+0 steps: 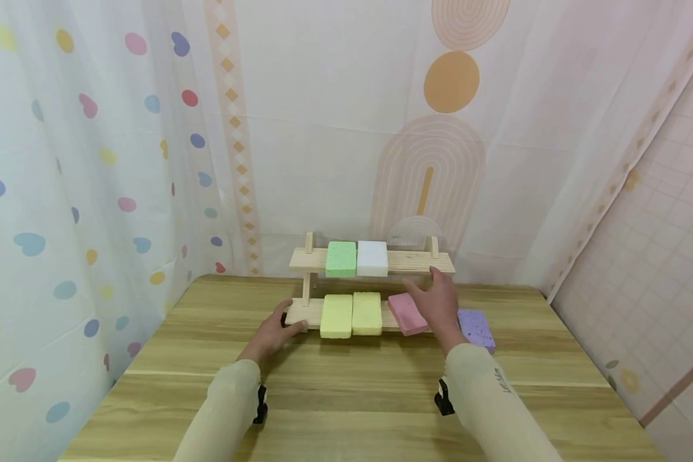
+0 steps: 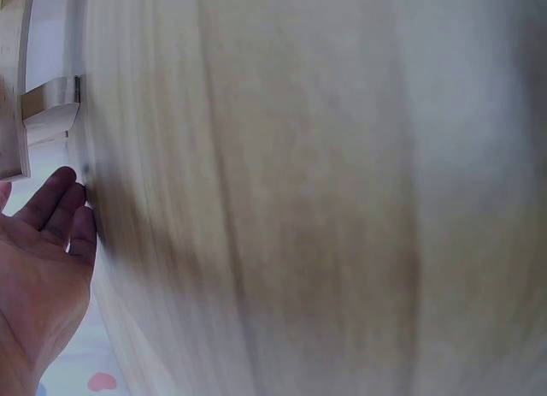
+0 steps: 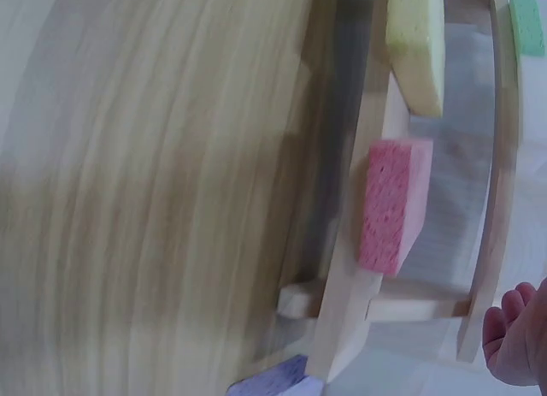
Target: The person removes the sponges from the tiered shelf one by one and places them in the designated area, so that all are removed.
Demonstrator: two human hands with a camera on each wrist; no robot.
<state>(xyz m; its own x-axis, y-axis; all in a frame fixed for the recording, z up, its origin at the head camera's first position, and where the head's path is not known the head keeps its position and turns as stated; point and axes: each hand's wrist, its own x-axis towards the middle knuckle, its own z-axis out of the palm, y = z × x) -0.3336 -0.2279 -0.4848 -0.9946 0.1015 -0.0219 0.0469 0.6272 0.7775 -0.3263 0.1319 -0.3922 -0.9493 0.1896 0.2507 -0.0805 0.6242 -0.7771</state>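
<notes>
A two-tier wooden shelf (image 1: 312, 258) bears a green sponge (image 1: 341, 258) and a white sponge (image 1: 372, 258) on its upper board. On the lower board sit a yellow sponge (image 1: 337, 316), another yellow sponge (image 1: 367, 313) and, set slightly askew, a pink sponge (image 3: 392, 206). My left hand (image 1: 274, 335) is at the left end of the lower board, thumb apart from the extended fingers (image 2: 56, 199). My right hand (image 1: 439, 303) reaches to the right end of the upper board, thumb and forefinger spread with no sponge between them. It partly hides the lower board's right end.
A purple sponge (image 1: 477, 328) is on the wooden table (image 1: 352, 398), right beside the shelf's right end. Behind the table hangs a patterned curtain (image 1: 323, 128), with a dotted curtain (image 1: 104, 192) on the left.
</notes>
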